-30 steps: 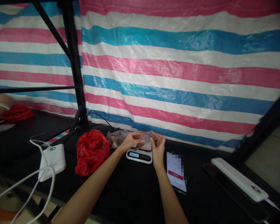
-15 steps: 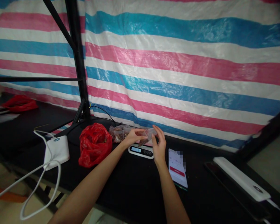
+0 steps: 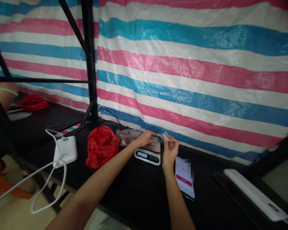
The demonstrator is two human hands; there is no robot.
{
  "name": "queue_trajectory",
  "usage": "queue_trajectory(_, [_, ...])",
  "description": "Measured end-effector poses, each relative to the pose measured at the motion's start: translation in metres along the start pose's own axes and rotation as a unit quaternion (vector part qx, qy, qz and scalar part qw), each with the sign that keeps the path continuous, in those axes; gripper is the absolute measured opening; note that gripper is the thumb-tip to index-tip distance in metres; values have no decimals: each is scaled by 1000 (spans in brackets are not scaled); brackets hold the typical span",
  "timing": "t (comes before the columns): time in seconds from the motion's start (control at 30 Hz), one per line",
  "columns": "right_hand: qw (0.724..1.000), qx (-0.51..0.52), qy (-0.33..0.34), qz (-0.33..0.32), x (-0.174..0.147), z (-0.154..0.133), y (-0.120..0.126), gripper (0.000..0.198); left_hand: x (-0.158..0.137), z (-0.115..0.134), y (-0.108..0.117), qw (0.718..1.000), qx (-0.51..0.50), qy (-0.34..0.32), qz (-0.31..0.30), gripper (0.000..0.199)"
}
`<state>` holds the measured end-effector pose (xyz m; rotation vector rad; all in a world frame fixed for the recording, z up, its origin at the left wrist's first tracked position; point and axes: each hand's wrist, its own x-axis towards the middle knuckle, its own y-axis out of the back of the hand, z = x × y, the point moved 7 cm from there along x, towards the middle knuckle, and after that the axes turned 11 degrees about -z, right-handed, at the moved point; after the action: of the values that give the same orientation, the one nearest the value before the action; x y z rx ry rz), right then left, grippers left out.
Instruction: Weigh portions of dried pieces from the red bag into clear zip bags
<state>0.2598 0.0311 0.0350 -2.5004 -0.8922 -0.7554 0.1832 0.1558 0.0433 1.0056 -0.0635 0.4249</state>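
Note:
A white digital scale [image 3: 147, 157] with a lit display sits on the black table. My left hand [image 3: 145, 139] reaches over the back left of its platform, thumb and fingers apart, with nothing visible between them. To the right of the scale, my right hand [image 3: 171, 150] is raised and pinches a small clear plastic bag [image 3: 166, 136]. Something small and green shows beside that bag, too small to name. Behind my left forearm lie several clear bags with brown contents [image 3: 126, 136]. A crumpled red plastic bag [image 3: 102, 147] stands left of the scale.
A phone [image 3: 185, 179] with a lit screen lies right of the scale. Farther right is a white power bank [image 3: 255, 195] on a dark flat device. A white device with a cable [image 3: 65, 151] sits at left. Another person's arm [image 3: 7, 94] shows at far left, near a red bag [image 3: 33, 102].
My hands have moved apart; the bag with brown contents between them no longer shows there. My right hand now holds up a clear bag. The view has shifted slightly left.

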Motion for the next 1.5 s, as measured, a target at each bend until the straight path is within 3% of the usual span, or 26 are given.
queue_trajectory(0.07, [1000, 0, -11, -24, -1, 2, -4, 35, -8, 2, 7, 999, 2, -16, 40, 49])
queue_trajectory(0.17, [997, -25, -19, -64, -5, -2, -11, 40, -33, -2, 38, 997, 27, -14, 77, 41])
queue_trajectory(0.3, [980, -101, 14, -172, -15, -14, -38, 40, -84, -24, 94, 998, 60, 17, -5, 33])
queue_trajectory(0.4, [956, -126, 51, -258, -33, -28, -81, 39, -129, -56, 121, 988, 69, 90, -103, 41])
queue_trajectory(0.5, [937, -102, 68, -326, -58, -47, -141, 39, -166, -81, 125, 971, 99, 145, -164, 49])
queue_trajectory(0.6, [905, -96, 77, -408, -90, -68, -200, 35, -187, -93, 123, 956, 158, 190, -156, 52])
queue_trajectory(0.7, [857, -133, 59, -495, -122, -74, -233, 31, -195, -94, 122, 946, 212, 206, -136, 45])
queue_trajectory(0.8, [803, -209, 30, -557, -138, -61, -232, 27, -200, -93, 123, 946, 212, 199, -146, 28])
queue_trajectory(0.9, [786, -270, 12, -556, -131, -46, -215, 21, -202, -89, 124, 959, 191, 155, -139, 17])
queue_trajectory(1.03, [763, -353, -7, -542, -116, -32, -200, 23, -204, -76, 122, 976, 142, 119, -117, 15])
queue_trajectory(1.17, [703, -474, -29, -529, -112, -30, -194, 35, -204, -68, 113, 975, 125, 145, -117, 13])
queue_trajectory(1.3, [653, -556, -32, -513, -112, -34, -191, 26, -201, -70, 102, 980, 74, 153, -105, 17])
queue_trajectory(1.43, [651, -575, -25, -494, -111, -30, -188, 25, -196, -78, 87, 980, -5, 169, -100, 40])
queue_trajectory(1.5, [657, -576, -20, -486, -111, -27, -186, 24, -193, -81, 79, 980, -13, 172, -101, 37])
